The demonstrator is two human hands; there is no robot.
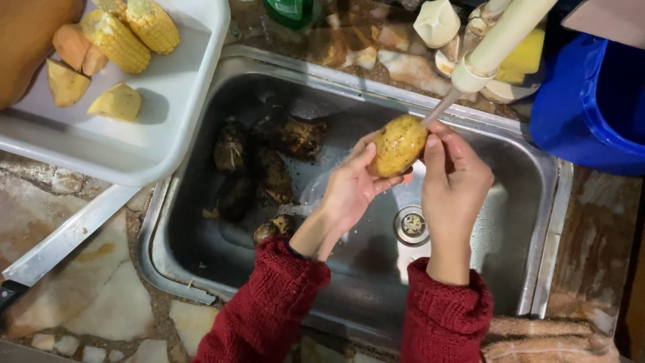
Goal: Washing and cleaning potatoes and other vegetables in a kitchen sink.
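Both my hands hold a wet yellow potato (398, 144) over the steel sink (201, 121), under water running from a white tap (497, 44). My left hand (349, 188) cups the potato from below and the left. Against its right side presses my right hand (457, 175), thumb on the skin. Both sleeves are red knit. Several dark, muddy root vegetables (269, 161) lie in the left part of the sink basin.
A white tray (161, 134) at the upper left holds corn cobs (131, 30) and cut sweet potato pieces (87, 74). A large knife (60, 242) lies on the stone counter at left. A blue bucket (591, 101) stands at right. The drain (411, 224) sits below my hands.
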